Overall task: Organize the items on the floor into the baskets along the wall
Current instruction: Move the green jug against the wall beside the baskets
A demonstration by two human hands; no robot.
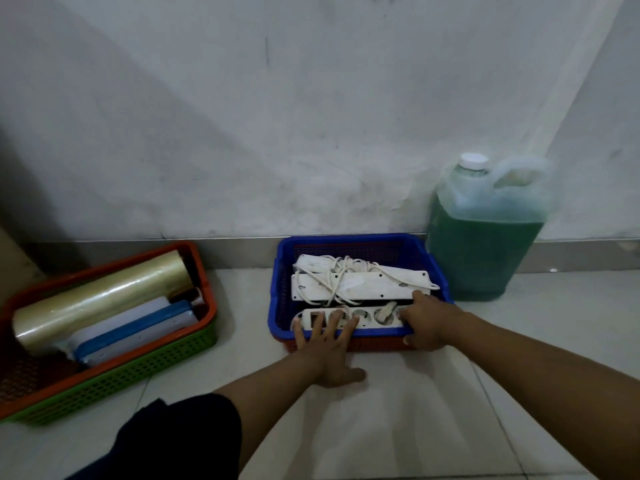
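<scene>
Left hand (329,344) flat, fingers spread, pressing near end of front power strip (349,318); grips nothing. Right hand (427,323) curled over strip's other end and rim of blue basket (363,242); whether it pinches strip, cannot tell. Strip lies inside basket, along front wall, beside second strip (360,282) with tangled cord (337,275).

Risks, as judged:
- uneven push tips basket forward
- cord loop snags fingers, drags strip out
- shove slides basket into green jug (485,244) just beside.
</scene>
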